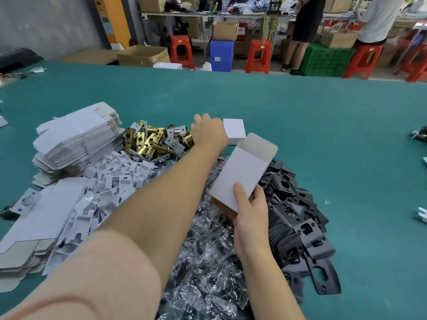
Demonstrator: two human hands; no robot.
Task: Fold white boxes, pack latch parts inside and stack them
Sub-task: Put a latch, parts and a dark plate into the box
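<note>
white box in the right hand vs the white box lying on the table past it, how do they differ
The held box is gripped by the right hand, tilted, top flap open. The box on the table lies flat and closed, untouched, beside the left hand. Both are plain white card.

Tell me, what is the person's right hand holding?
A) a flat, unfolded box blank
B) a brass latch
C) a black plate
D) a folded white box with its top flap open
D: the right hand grips the lower end of a white box whose top flap stands open, held above the black plates, while the left hand reaches to the brass latches.
</note>
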